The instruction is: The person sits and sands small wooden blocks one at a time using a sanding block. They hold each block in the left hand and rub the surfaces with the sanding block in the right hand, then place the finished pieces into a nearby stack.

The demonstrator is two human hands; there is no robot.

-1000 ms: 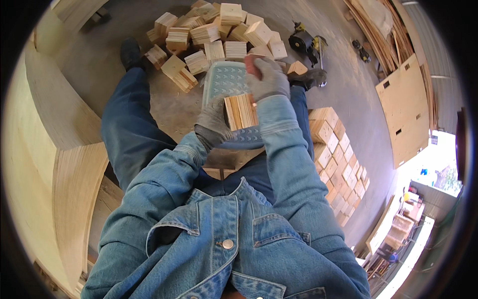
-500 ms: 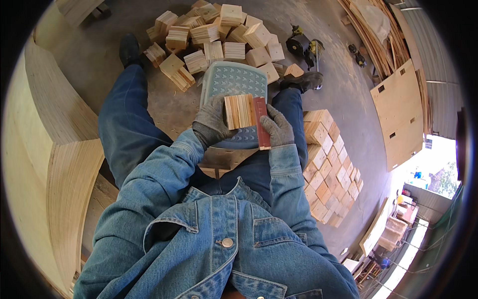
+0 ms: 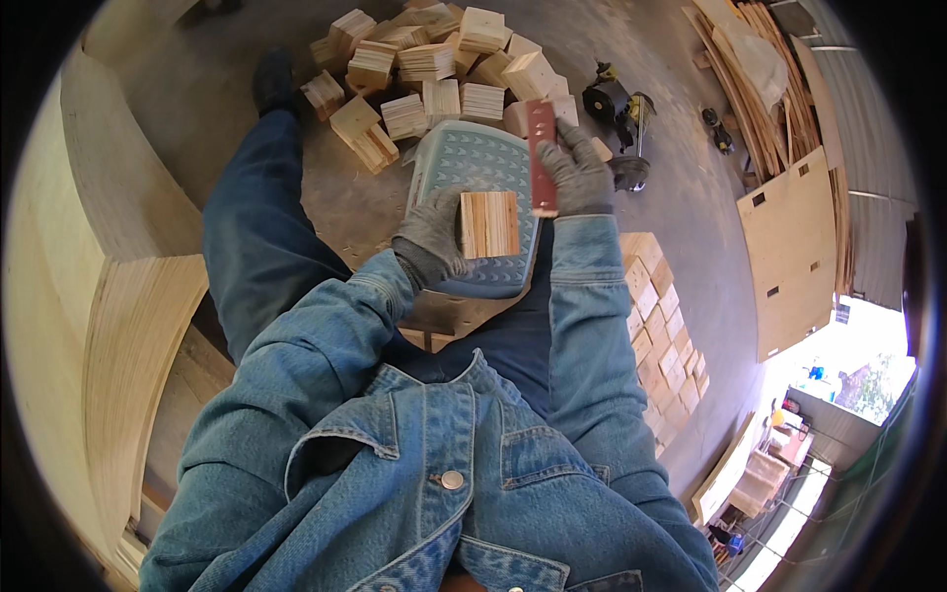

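My left hand (image 3: 432,240), in a grey glove, is closed on the left side of a small wooden block (image 3: 490,225) with a striped, layered face turned up. The block is held above the blue-green plastic stool (image 3: 469,163) between my legs. To the right and farther out, my right hand (image 3: 580,180), gloved alike, grips a flat reddish-brown strip (image 3: 542,163), perhaps a sanding board. Its fingers lie along the strip's right side. The strip stands apart from the block.
Beyond the stool lies a loose heap of wooden blocks (image 3: 426,63). Neatly stacked blocks (image 3: 661,321) stand by my right leg. A black-and-yellow power tool (image 3: 614,104) rests on the floor at the far right. Large curved plywood pieces (image 3: 148,296) rise at my left.
My right hand has lifted the strip off the block's right side and moved it outward and to the right. My left hand still holds the block, slightly shifted right in view.
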